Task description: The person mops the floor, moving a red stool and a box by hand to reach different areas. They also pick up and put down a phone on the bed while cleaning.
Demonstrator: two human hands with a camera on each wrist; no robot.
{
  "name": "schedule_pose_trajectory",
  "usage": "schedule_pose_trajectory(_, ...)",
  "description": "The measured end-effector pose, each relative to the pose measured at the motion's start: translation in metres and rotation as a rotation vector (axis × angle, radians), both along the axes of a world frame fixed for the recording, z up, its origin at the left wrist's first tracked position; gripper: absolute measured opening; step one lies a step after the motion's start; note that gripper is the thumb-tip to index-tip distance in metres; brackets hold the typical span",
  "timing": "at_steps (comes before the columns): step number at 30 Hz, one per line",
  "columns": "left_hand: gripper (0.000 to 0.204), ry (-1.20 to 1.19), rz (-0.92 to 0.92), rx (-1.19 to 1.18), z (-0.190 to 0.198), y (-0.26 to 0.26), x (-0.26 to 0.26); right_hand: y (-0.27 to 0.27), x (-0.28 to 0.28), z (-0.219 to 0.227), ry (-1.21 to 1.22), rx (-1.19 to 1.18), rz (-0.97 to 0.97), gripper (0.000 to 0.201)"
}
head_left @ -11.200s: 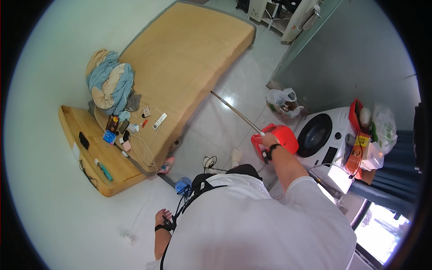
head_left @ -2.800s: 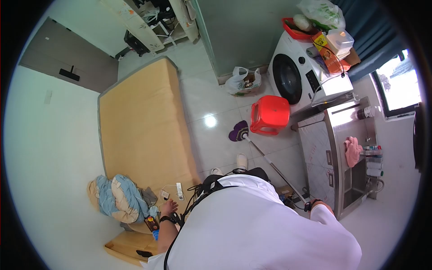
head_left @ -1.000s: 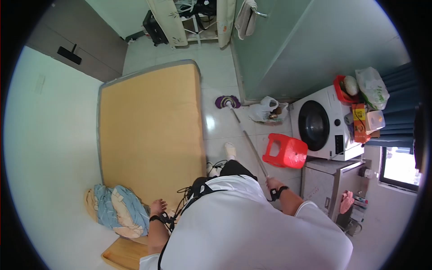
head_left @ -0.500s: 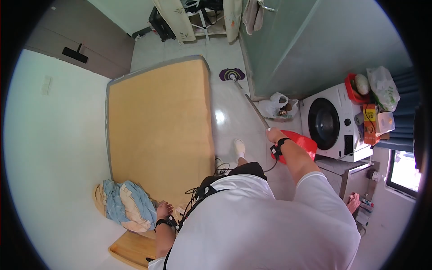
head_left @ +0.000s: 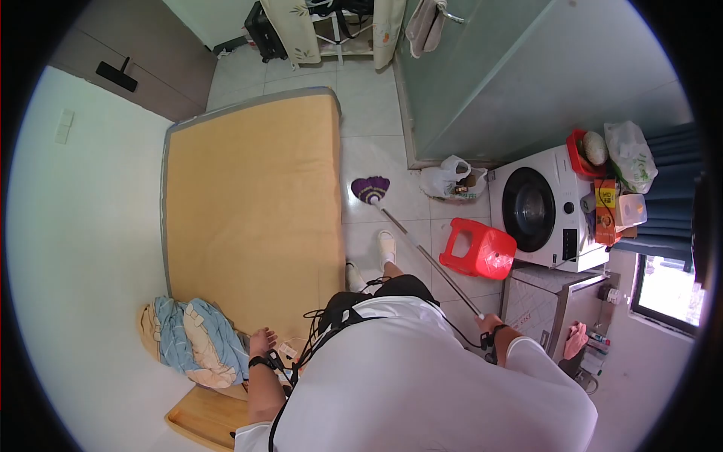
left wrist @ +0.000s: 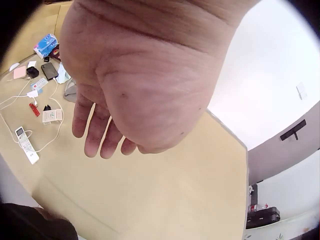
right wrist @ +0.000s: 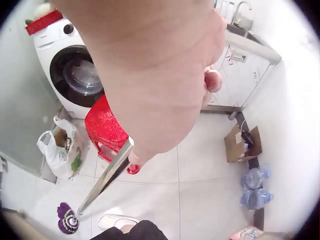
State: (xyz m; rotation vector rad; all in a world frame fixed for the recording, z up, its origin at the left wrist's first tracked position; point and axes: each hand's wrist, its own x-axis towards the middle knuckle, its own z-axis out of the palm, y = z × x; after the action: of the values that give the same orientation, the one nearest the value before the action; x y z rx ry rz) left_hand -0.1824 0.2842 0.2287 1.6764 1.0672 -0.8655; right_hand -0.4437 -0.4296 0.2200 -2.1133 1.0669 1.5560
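Observation:
A mop with a purple fringed head (head_left: pixel 370 189) rests on the tiled floor beside the bed; its metal pole (head_left: pixel 433 264) slants back to my right hand (head_left: pixel 489 325), which grips the upper end. In the right wrist view, the pole (right wrist: pixel 105 180) comes out below my right hand (right wrist: pixel 155 95), and the mop head (right wrist: pixel 67 218) lies at the lower left. My left hand (head_left: pixel 262 342) hangs beside the bed's near end with relaxed fingers, holding nothing. The left wrist view shows that hand (left wrist: pixel 145 85) above the mattress, its fingers loosely extended.
The yellow-covered bed (head_left: pixel 256 196) lies left of the floor strip. To the right are a red stool (head_left: pixel 482 250), a plastic bag (head_left: pixel 452 181), a washing machine (head_left: pixel 553 188) and a steel sink cabinet (head_left: pixel 535 301). A cardboard box (right wrist: pixel 240 145) and bottles (right wrist: pixel 256 198) stand along the wall.
Over the last half second the mop head has come back toward my feet, and my right hand has drawn back past the red stool, still gripping the pole. Earlier, the mop head was near the stool.

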Motion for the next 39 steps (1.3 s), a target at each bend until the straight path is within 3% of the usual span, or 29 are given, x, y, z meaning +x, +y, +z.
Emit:
schedule_pose_trajectory(5, 0.038, 0.004, 0.01, -0.015, 0.004, -0.003, 0.011, 0.017, 0.004, -0.006, -0.184, -0.101, -0.076, 0.061)
schedule_pose_trajectory(6, 0.039, 0.01, 0.012, -0.01, 0.005, -0.004, 0.011, 0.021, 0.025, -0.004, -0.147, -0.113, -0.162, 0.061)
schedule_pose_trajectory(8, 0.039, 0.008, -0.01, 0.008, 0.014, -0.006, 0.012, 0.028, 0.065, -0.012, -0.199, -0.112, -0.137, 0.06)
schedule_pose_trajectory(11, 0.037, 0.03, -0.015, 0.018, 0.012, 0.006, 0.005, 0.019, 0.118, -0.064, -0.305, -0.081, -0.157, 0.06)
schedule_pose_trajectory(14, 0.033, 0.048, 0.015, 0.048, 0.024, 0.008, 0.0, 0.008, 0.195, -0.086, -0.377, 0.024, -0.216, 0.06)
schedule_pose_trajectory(16, 0.027, 0.027, 0.059, 0.063, 0.034, 0.005, -0.002, 0.01, 0.251, -0.073, -0.403, -0.03, -0.198, 0.058)
schedule_pose_trajectory(18, 0.026, 0.027, 0.051, 0.077, 0.041, -0.001, -0.003, 0.005, 0.295, -0.065, -0.423, 0.004, -0.055, 0.056)
schedule_pose_trajectory(22, 0.026, 0.019, 0.047, 0.067, 0.041, 0.001, -0.006, 0.02, 0.328, -0.035, -0.384, 0.045, 0.027, 0.053)
schedule_pose_trajectory(25, 0.027, 0.014, 0.054, 0.027, 0.032, 0.005, -0.008, 0.031, 0.296, -0.01, -0.351, 0.054, 0.118, 0.051)
schedule_pose_trajectory(27, 0.029, 0.018, 0.071, 0.01, 0.019, 0.013, -0.009, 0.017, 0.241, -0.052, -0.332, 0.052, 0.062, 0.051)
schedule_pose_trajectory(31, 0.031, 0.029, 0.078, 0.011, 0.009, 0.012, -0.013, 0.007, 0.157, 0.001, -0.342, 0.036, 0.151, 0.051)
schedule_pose_trajectory(34, 0.035, 0.039, 0.061, -0.017, 0.001, 0.015, -0.008, -0.019, 0.082, 0.004, -0.19, -0.028, 0.21, 0.049)
schedule_pose_trajectory(39, 0.037, 0.052, 0.017, -0.064, -0.009, 0.017, -0.003, -0.027, 0.031, 0.08, -0.014, -0.159, 0.155, 0.048)
